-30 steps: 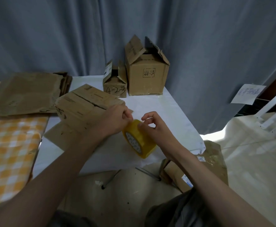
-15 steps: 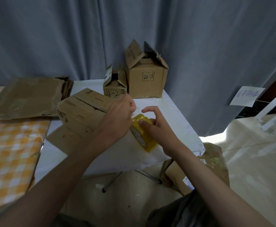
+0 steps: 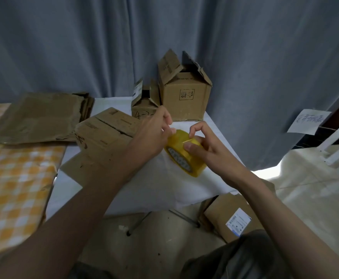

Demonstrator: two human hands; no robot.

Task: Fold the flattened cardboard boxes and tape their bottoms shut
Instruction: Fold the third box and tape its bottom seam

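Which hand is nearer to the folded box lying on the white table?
Left. The left hand is just beside the folded box, at its right edge; the right hand is farther right, holding the tape roll.

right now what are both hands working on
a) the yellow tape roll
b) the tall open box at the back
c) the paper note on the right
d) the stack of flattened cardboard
a: the right hand holds the yellow tape roll above the white table, and the left hand picks at the roll's top edge with its fingertips. The tall open box and the flattened cardboard are untouched.
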